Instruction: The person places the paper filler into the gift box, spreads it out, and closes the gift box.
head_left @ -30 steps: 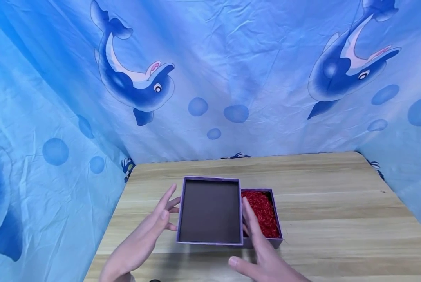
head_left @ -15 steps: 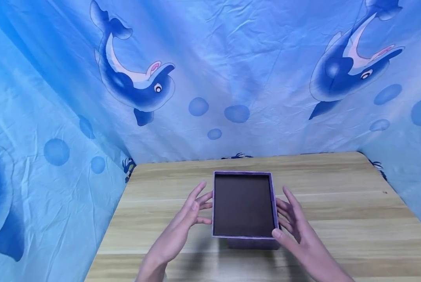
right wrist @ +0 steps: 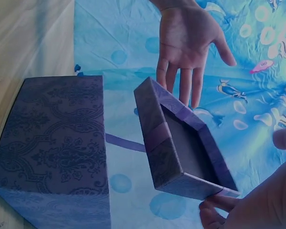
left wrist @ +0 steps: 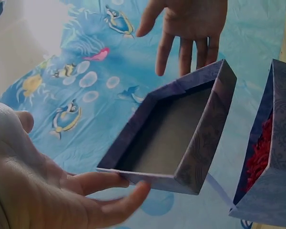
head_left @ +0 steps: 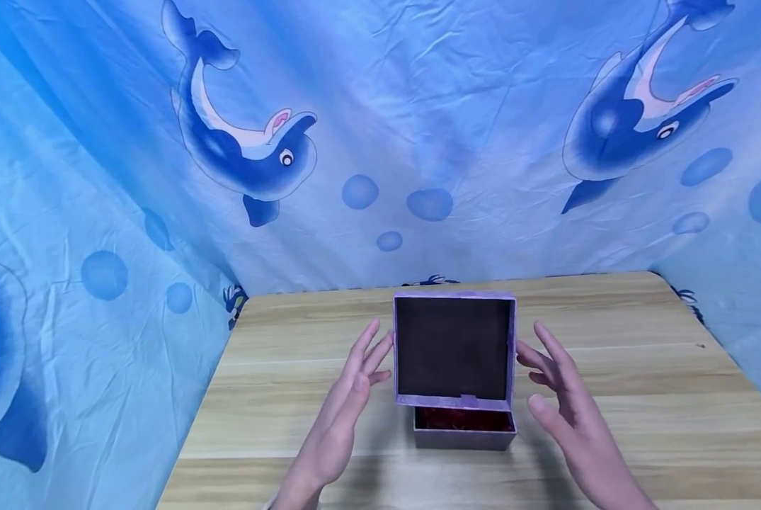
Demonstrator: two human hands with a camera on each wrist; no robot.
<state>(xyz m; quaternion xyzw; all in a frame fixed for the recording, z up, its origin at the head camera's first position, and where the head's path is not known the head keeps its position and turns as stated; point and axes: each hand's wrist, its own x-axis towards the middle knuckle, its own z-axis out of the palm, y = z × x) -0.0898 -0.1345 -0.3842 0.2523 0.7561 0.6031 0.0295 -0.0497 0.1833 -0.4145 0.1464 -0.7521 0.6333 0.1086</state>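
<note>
A purple patterned box lid (head_left: 453,347) hangs tilted above the back of its box, its dark inside facing me. My left hand (head_left: 335,425) touches the lid's left side with nearly straight fingertips, thumb apart. On the opposite side, the right hand (head_left: 578,418) presses its fingertips to the lid's right edge, so both hands carry it between them. Below stands the open box (head_left: 463,440), red shredded filler (head_left: 463,419) partly showing inside. A thin ribbon (right wrist: 126,142) joins lid and box in the right wrist view.
The box stands on a light wood-grain table (head_left: 278,397). Behind and beside the table hangs a blue curtain (head_left: 367,127) printed with dolphins and bubbles. A small dark speck (head_left: 701,346) lies on the table at the right.
The lid has moved right from beside the box to above it, then tilted up so its near edge rises and the filler shows beneath. Both hands moved right with it.
</note>
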